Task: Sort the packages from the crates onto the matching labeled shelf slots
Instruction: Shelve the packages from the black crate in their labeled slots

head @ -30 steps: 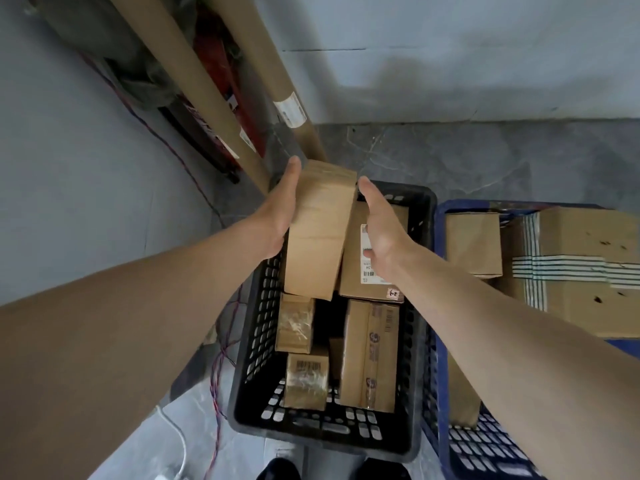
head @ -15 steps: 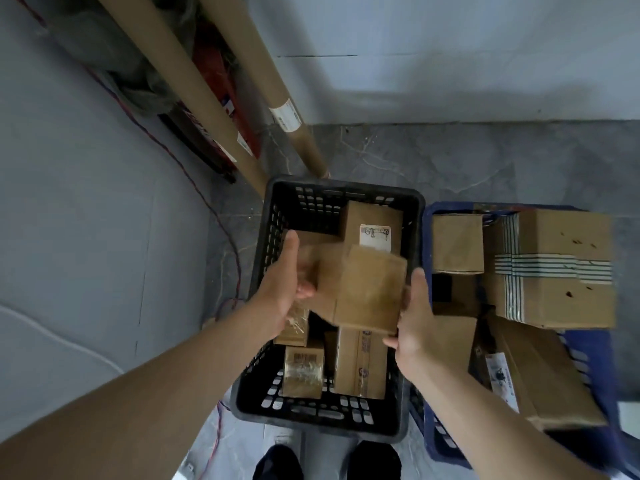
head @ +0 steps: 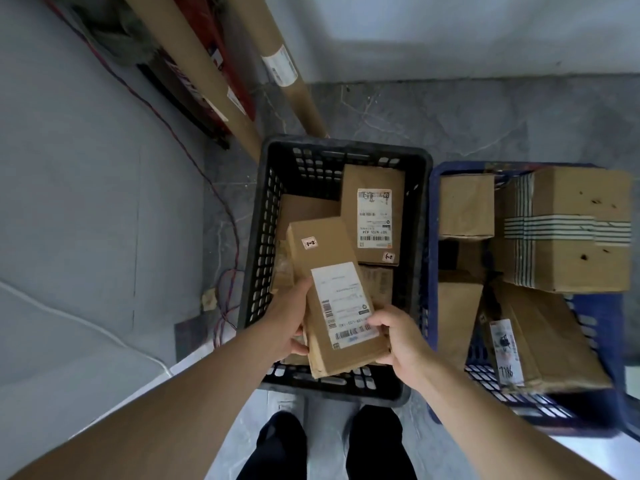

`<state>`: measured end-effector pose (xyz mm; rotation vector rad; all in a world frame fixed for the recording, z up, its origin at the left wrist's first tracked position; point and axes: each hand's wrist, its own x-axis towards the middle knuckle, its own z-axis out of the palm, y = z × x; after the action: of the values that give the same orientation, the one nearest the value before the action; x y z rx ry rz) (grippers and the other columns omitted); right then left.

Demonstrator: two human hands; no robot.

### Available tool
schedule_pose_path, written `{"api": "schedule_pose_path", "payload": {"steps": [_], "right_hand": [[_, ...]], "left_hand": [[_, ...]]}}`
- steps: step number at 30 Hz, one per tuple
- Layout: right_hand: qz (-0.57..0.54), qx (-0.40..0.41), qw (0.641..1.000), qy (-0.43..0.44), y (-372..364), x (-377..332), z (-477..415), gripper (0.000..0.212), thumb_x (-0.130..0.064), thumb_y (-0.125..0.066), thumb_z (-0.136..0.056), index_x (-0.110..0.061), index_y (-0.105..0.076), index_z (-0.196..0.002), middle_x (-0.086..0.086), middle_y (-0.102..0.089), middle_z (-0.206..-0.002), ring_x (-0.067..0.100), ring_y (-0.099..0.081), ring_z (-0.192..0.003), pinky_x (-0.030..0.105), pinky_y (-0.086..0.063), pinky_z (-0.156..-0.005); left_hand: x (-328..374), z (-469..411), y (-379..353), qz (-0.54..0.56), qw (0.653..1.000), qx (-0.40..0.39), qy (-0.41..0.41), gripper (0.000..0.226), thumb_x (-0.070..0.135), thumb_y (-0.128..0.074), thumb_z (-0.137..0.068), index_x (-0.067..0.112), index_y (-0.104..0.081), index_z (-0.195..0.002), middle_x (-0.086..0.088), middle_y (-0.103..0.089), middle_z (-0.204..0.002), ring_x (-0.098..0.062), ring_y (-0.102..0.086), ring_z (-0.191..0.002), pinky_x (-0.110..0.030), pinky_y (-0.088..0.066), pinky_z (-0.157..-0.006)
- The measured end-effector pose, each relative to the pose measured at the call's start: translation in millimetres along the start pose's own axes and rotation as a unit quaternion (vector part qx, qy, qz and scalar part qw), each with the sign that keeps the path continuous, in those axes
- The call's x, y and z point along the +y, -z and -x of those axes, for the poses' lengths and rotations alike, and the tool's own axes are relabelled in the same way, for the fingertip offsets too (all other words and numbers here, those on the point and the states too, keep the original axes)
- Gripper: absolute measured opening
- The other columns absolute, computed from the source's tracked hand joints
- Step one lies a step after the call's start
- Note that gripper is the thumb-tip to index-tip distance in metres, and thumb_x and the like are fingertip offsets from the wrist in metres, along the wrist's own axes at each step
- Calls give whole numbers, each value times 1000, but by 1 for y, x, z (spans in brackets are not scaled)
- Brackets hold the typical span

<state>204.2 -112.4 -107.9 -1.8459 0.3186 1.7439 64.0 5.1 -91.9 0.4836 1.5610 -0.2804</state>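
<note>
A long brown cardboard package (head: 329,271) with a white shipping label and a small handwritten sticker is held over the black crate (head: 258,244). My left hand (head: 289,323) grips its left edge and my right hand (head: 398,337) holds its near right corner, thumb on the label. Inside the black crate lies another labelled package (head: 374,216) with a small sticker, plus more brown boxes partly hidden under the held one. The blue crate (head: 588,410) to the right holds several cardboard boxes. No shelf is in view.
Two long cardboard tubes (head: 294,81) lean against the wall behind the black crate, beside a red and black object (head: 194,91). A red cable (head: 221,216) runs down the left wall to the floor. My feet (head: 325,445) stand just before the black crate.
The package has been lifted out of the black crate, drawn toward me and turned so its label faces up. Both hands moved with it toward the near end of the crate.
</note>
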Motion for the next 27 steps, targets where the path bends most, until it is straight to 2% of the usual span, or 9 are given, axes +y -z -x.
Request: {"api": "schedule_pose_path", "payload": {"steps": [5,9,11,13,16,21,22,25,27], "right_hand": [[14,2,1000,3,-14,4,-5,23,-24,-57,-98,-15,-74,-112,8,-80,-104,32,-72,-107,55,-53,-100],[24,2,1000,20,-25,-1,-1,24,-34,-58,-102,-16,-72,-109,3,-80,-99,21,-73,-91,34,-52,-74],[51,-3,998,37,-30,0,-4,28,-42,-58,-101,-20,-67,-116,0,-79,-105,16,-73,-93,33,-50,-74],[80,-4,995,51,-34,3,-10,55,-63,-61,-88,-27,-61,-130,-4,-75,-119,18,-71,-107,41,-53,-92],[70,-21,996,56,-38,12,-24,103,-82,-61,-61,-31,-47,-150,-3,-64,-142,22,-61,-128,57,-41,-114],[61,-28,996,58,-44,16,-39,124,-94,-68,-51,-32,-41,-154,-2,-61,-146,23,-59,-132,57,-41,-115],[63,-32,996,57,-47,13,-37,119,-95,-66,-54,-32,-42,-153,-2,-61,-146,23,-60,-131,56,-42,-115],[63,-52,995,64,-56,1,-25,56,-64,-54,-97,-29,-52,-141,-1,-70,-130,21,-67,-119,49,-49,-106],[62,-49,995,66,-58,2,-27,43,-56,-46,-103,-29,-56,-135,-1,-73,-123,21,-69,-114,49,-51,-103]], "left_hand": [[-1,-5,5,9,1000,-7,10,42,63,-35,-100,29,-59,-102,-1,-62,-99,-34,-53,-111,-69,-35,-106],[-2,-8,5,12,1000,-3,13,48,63,-29,-101,28,-62,-103,-1,-66,-103,-33,-57,-109,-68,-34,-105],[-5,-15,7,11,1000,-2,16,54,67,-29,-99,29,-65,-112,-5,-68,-117,-35,-58,-115,-70,-34,-105],[-7,-21,9,14,1000,7,21,60,71,-29,-96,30,-63,-123,-7,-66,-129,-37,-55,-122,-73,-32,-106],[-9,-29,12,19,999,17,21,67,74,-28,-96,29,-54,-138,-7,-57,-143,-38,-47,-134,-73,-26,-110],[-12,-38,15,24,999,26,7,70,80,-27,-92,33,-54,-137,-3,-64,-129,-36,-52,-127,-74,-26,-109],[-12,-40,16,30,999,30,3,68,80,-28,-92,34,-56,-134,-3,-66,-125,-35,-55,-123,-73,-27,-109],[-11,-37,17,43,999,24,-4,59,78,-27,-94,35,-63,-110,0,-67,-103,-27,-59,-101,-69,-30,-110],[-10,-31,17,44,999,18,-1,57,78,-26,-94,34,-63,-98,0,-66,-97,-26,-58,-98,-68,-29,-111]]}}
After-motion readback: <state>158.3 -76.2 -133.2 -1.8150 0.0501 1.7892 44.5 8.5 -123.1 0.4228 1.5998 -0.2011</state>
